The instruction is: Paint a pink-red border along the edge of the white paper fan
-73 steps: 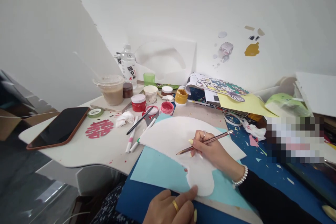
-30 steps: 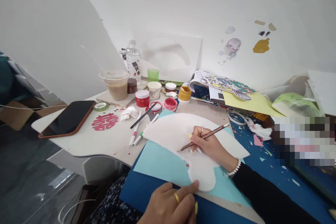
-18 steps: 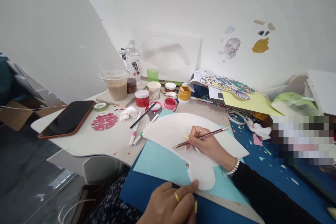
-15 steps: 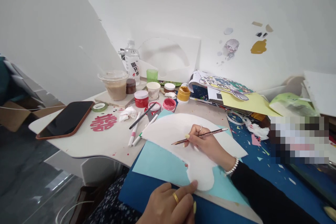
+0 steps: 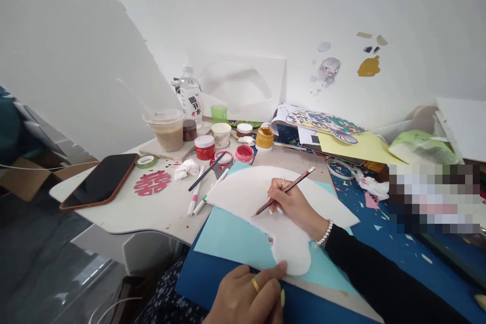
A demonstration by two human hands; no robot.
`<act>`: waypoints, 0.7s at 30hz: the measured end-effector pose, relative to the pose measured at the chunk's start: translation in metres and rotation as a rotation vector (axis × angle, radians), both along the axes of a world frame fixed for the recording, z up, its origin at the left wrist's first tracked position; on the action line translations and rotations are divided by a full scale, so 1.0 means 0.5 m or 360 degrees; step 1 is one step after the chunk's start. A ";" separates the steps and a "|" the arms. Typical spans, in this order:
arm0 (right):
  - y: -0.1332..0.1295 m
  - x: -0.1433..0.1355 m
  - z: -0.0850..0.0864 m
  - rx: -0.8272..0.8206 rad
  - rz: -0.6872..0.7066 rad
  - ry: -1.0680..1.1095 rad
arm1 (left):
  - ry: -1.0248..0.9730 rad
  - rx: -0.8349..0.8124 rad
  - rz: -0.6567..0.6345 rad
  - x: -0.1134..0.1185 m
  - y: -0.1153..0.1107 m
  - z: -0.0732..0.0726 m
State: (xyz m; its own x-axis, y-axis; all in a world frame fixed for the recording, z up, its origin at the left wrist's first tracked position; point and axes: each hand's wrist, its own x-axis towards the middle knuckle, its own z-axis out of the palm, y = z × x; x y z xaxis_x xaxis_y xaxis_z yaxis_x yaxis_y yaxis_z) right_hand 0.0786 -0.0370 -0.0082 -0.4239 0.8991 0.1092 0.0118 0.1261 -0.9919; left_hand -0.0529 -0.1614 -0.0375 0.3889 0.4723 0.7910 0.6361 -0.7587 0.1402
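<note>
A white fan-shaped cutout (image 5: pixel 237 188) with a rounded handle lies on a light blue sheet (image 5: pixel 222 235), over a blue board (image 5: pixel 197 276). My right hand (image 5: pixel 290 202) rests on the cutout, its fingers closed around a dark patterned pencil (image 5: pixel 299 179). The pencil slants, its point down at the cutout's lower left edge. At the bottom, my left hand (image 5: pixel 246 293) has its index finger stretched onto the lower end of the handle, holding nothing; the other fingers are loosely bent. A small red mark shows beside the handle's neck.
Left lie a phone (image 5: pixel 100 182), a red paper cutout (image 5: pixel 152 183), a tape roll (image 5: pixel 146 161), a black stick (image 5: pixel 207 171) and white markers (image 5: pixel 195 195). Behind stand a lidded cup (image 5: pixel 169 131), a bottle (image 5: pixel 190 96) and paint jars (image 5: pixel 205 148). Printed papers (image 5: pixel 322 124) lie back right.
My right hand has tilted the pencil steeper, and its point has come slightly nearer to me, to the cutout's edge. My left hand keeps its place on the handle. The view has shifted slightly.
</note>
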 end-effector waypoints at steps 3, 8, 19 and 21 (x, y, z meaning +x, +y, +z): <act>-0.001 0.001 0.002 -0.0002 0.0022 -0.0012 | 0.0002 0.0001 0.0002 0.000 -0.002 0.001; 0.000 0.000 -0.001 -0.0013 0.0055 0.0010 | 0.0006 -0.0027 0.0015 0.000 -0.003 0.004; -0.002 -0.004 0.003 0.0031 0.0083 -0.0030 | -0.0004 -0.0029 -0.0009 0.002 -0.001 0.003; -0.002 -0.005 0.003 0.0038 0.0087 -0.0022 | 0.0003 -0.0073 0.0022 0.002 -0.005 0.004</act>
State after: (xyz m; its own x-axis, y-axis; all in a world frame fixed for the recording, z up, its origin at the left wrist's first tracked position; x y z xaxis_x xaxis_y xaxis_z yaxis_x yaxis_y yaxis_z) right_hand 0.0761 -0.0378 -0.0069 -0.4742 0.8716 0.1240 0.0181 0.1505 -0.9884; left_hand -0.0521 -0.1639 -0.0353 0.3839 0.5132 0.7676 0.6467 -0.7428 0.1733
